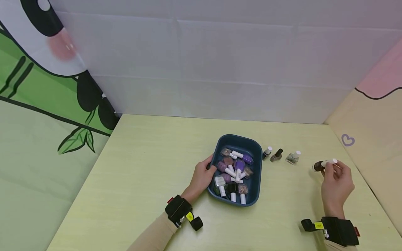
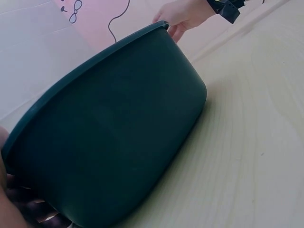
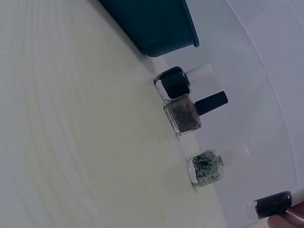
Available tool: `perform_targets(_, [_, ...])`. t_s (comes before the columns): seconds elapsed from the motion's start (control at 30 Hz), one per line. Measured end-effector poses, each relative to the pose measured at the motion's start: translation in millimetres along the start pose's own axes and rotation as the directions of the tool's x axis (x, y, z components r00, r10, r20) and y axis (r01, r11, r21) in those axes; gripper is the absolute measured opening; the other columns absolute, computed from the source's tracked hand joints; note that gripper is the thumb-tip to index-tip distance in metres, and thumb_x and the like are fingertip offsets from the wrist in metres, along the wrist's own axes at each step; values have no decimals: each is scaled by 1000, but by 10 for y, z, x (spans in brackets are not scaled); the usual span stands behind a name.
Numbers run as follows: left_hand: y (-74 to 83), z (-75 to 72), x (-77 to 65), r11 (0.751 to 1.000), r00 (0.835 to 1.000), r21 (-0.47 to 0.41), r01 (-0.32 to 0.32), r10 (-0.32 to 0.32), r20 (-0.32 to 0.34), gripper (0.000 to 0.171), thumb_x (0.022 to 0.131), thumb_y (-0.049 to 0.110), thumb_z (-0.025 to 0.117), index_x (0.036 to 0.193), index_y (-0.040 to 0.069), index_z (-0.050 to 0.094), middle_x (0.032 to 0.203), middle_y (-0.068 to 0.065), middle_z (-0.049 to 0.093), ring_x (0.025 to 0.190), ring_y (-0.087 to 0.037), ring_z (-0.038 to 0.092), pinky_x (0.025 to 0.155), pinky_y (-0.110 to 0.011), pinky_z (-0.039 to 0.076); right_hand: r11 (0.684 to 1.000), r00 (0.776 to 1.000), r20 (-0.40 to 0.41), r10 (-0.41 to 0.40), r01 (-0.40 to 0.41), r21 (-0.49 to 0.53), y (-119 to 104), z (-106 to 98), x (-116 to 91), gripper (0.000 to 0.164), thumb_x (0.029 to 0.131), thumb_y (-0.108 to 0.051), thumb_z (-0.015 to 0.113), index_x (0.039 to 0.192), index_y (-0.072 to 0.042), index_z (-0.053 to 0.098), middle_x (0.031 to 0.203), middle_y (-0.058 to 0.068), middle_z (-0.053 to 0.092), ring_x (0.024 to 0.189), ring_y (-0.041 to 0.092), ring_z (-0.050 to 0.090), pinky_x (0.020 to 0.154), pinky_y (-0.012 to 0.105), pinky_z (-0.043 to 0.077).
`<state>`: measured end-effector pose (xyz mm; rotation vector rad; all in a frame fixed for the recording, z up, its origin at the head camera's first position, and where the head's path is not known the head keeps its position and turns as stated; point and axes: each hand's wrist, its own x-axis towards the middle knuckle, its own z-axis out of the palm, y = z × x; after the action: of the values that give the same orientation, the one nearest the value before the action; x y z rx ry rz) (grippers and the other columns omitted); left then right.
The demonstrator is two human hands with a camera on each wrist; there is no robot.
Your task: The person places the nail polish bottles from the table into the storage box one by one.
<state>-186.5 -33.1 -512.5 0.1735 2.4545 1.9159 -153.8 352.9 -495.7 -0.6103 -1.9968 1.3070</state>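
Observation:
My left hand [image 1: 201,177] grips the left side of a dark blue-green plastic bin [image 1: 257,181], thumb at its rim. Several nail polish bottles lie jumbled inside, among them a purple one [image 1: 239,164], a black one [image 1: 232,187] and a glittery one [image 1: 243,189]. Over at the right, my right hand [image 1: 339,184] pinches a dark nail polish bottle [image 3: 274,204] by its white cap, bottle tilted, close over the table. In the left wrist view the bin's outer wall [image 2: 114,118] fills the middle and hides its contents.
Between bin and right hand, three nail polish bottles stand in a row: a dark one [image 1: 266,154], a brownish glitter one with a black cap [image 3: 183,114], and a clear one with dark flecks [image 3: 205,167]. A pale wood-look table [image 1: 150,157] meets cloth-covered walls behind and at the sides.

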Motion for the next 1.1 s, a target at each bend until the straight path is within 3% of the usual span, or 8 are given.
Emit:
perform_targets(0.43, [4, 2, -5, 1000, 1000, -3, 8, -8, 0, 51, 98, 2, 52, 149, -2, 51, 146, -20, 57, 138, -30, 52, 112, -49, 43, 992, 993, 19, -116, 115, 56, -353, 97, -99, 35, 104, -15, 61, 135, 2, 59, 109, -17, 66, 95, -3, 64, 83, 7, 50])
perform_targets(0.8, [3, -14, 3, 1000, 1000, -8, -7, 7, -4, 52, 95, 2, 52, 147, -1, 54, 144, -19, 59, 136, -29, 54, 112, -49, 45, 955, 952, 90, -293, 286, 84, -709, 304, -278, 34, 103, -7, 60, 133, 9, 58, 112, -17, 64, 102, -9, 63, 85, 8, 50])
perform_targets(1.1, [4, -15, 6, 1000, 1000, 1, 4, -4, -8, 52, 96, 4, 52, 148, 0, 53, 145, -18, 59, 137, -29, 53, 113, -49, 44, 917, 904, 159, -398, 387, 94, -880, 506, -450, 33, 101, -4, 63, 131, 9, 60, 121, 19, 72, 103, -16, 60, 84, 4, 48])
